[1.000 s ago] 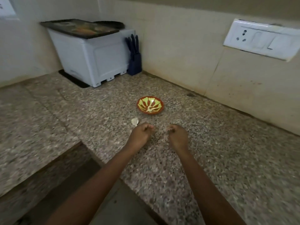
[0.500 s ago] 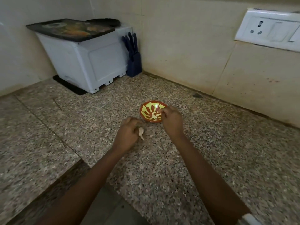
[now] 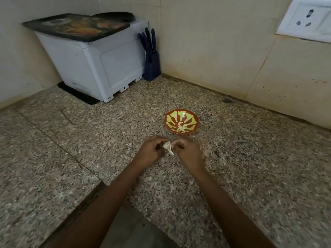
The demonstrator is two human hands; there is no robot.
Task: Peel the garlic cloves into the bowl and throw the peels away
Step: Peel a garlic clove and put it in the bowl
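Note:
A small red bowl [image 3: 186, 111] with a yellow-green pattern sits on the speckled granite counter [image 3: 250, 167], with pale peeled garlic pieces [image 3: 182, 127] in its bottom. Just in front of it, my left hand [image 3: 150, 154] and my right hand [image 3: 188, 153] meet over the counter. Between them is a whitish unpeeled garlic clove [image 3: 168, 147]. Fingers of both hands pinch it, the left from the left side and the right from the right. A papery tip of skin hangs down from the clove.
A white box appliance [image 3: 93, 65] with a dark printed board on top stands at the back left corner. A blue knife block [image 3: 152, 63] is beside it against the wall. A wall socket [image 3: 308, 18] is at the upper right. The counter's edge drops off at lower left.
My right hand has come back from the bowl's rim to the clove. My left hand has lifted the clove off the counter, and both hands now hold it between them.

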